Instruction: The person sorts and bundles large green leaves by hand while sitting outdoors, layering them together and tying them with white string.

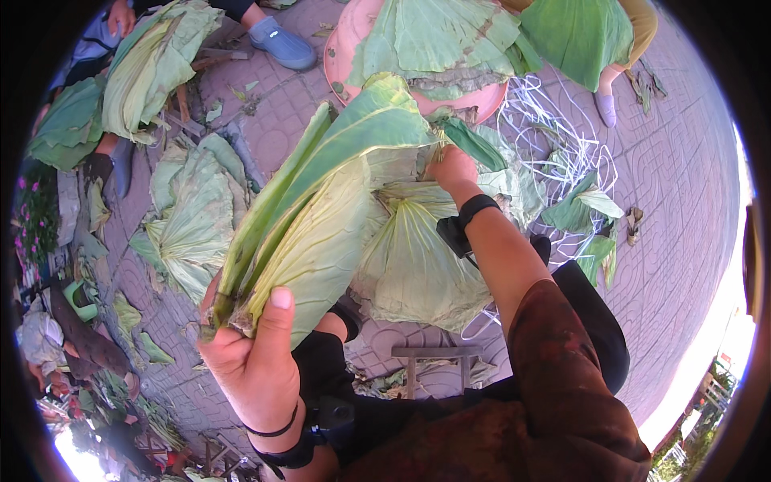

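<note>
My left hand (259, 355) grips the stem ends of several large green leaves (313, 229), folded lengthwise, their tips pointing up and right. Farther off, my right hand (455, 169) has its fingers curled around a bunched leaf or leaf base at the edge of a leaf pile; its exact hold is partly hidden. Below that hand, a fanned stack of pale green leaves (427, 259) with ribs meeting at the top lies in front of me. Another fanned leaf stack (199, 217) is on the paving to the left.
A pink round basin (346, 36) piled with leaves stands ahead. White plastic strips (566, 144) lie tangled at the right. A small wooden stool (437, 352) is near my legs. Other people sit at upper left and upper right, with leaf bundles. Leaf scraps litter the paving (662, 199).
</note>
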The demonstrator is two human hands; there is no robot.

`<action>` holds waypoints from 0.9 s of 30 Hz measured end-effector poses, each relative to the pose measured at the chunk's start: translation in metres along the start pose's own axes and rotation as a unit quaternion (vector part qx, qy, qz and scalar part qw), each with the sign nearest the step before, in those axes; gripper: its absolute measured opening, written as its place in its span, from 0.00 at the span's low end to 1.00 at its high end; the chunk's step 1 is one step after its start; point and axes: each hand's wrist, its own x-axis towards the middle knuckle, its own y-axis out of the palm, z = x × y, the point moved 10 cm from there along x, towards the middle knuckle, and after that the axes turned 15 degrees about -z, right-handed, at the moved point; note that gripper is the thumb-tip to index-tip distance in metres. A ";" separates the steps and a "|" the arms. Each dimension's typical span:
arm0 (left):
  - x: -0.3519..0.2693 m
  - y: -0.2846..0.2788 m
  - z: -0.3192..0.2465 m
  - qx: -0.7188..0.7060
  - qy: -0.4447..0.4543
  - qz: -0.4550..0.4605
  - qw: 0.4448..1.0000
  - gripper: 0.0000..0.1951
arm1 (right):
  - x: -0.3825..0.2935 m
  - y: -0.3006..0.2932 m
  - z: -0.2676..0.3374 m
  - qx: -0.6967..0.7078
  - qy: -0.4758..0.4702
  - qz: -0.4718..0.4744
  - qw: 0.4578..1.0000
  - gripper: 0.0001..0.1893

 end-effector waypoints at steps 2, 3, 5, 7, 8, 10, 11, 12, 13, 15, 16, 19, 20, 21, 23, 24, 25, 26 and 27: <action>-0.003 0.004 0.000 -0.010 -0.013 0.004 1.000 0.14 | -0.009 0.019 0.000 0.024 -0.019 0.117 0.993 0.20; -0.004 0.006 0.000 -0.021 -0.025 0.008 0.999 0.14 | -0.010 0.021 -0.003 0.025 -0.017 0.115 0.993 0.20; -0.004 0.005 -0.001 -0.012 -0.013 0.009 1.000 0.13 | -0.003 0.000 -0.011 0.013 0.009 -0.040 0.999 0.19; -0.005 0.005 -0.002 -0.003 -0.001 0.010 1.000 0.13 | -0.005 -0.001 -0.002 0.000 0.020 -0.052 0.998 0.17; -0.005 0.004 -0.002 -0.006 -0.006 0.006 1.000 0.13 | -0.004 -0.003 -0.001 -0.014 0.029 -0.063 0.997 0.16; -0.006 0.007 -0.002 -0.021 -0.037 0.005 0.999 0.13 | 0.002 -0.002 -0.004 -0.013 0.032 -0.081 0.996 0.15; -0.005 0.006 -0.003 -0.022 -0.036 0.004 0.999 0.13 | 0.004 -0.005 -0.001 -0.011 0.029 -0.098 0.995 0.14; -0.005 0.006 -0.004 -0.022 -0.023 0.005 0.999 0.13 | 0.003 -0.006 -0.001 -0.011 0.029 -0.097 0.995 0.14; -0.005 0.006 -0.004 -0.022 -0.011 0.005 1.000 0.13 | 0.002 -0.005 0.001 0.000 0.017 -0.066 0.998 0.13; -0.005 0.007 -0.001 -0.020 0.000 0.004 1.000 0.13 | 0.004 0.000 -0.001 0.010 0.007 -0.035 0.999 0.12; -0.005 0.007 -0.003 -0.019 0.011 0.005 1.000 0.13 | 0.006 0.008 -0.004 -0.003 -0.010 -0.013 1.000 0.11; -0.003 0.009 0.001 -0.004 0.003 0.007 1.000 0.13 | 0.005 0.019 -0.010 0.002 -0.032 -0.008 0.999 0.10; -0.002 0.009 0.001 -0.003 0.003 0.008 1.000 0.13 | 0.003 0.019 -0.011 0.020 -0.037 -0.025 0.999 0.10; -0.001 0.010 0.001 0.010 0.005 0.011 1.000 0.13 | -0.006 0.013 -0.010 0.019 -0.036 -0.024 0.999 0.10; -0.001 0.011 -0.001 0.025 0.007 0.012 1.000 0.13 | -0.032 -0.014 0.013 -0.098 -0.158 -0.098 0.978 0.11; -0.001 0.011 -0.003 0.023 -0.003 0.011 1.000 0.13 | -0.043 -0.015 0.017 -0.122 -0.209 -0.098 0.965 0.12; -0.002 0.011 -0.003 0.021 -0.013 0.011 1.000 0.13 | -0.049 -0.020 0.014 -0.123 -0.209 -0.098 0.965 0.12; -0.003 0.010 -0.003 0.020 -0.013 0.010 1.000 0.13 | -0.057 -0.012 0.010 -0.134 -0.214 -0.030 0.967 0.12; -0.005 0.009 -0.006 0.007 0.000 0.012 1.000 0.12 | -0.066 -0.006 0.004 -0.144 -0.217 0.038 0.965 0.13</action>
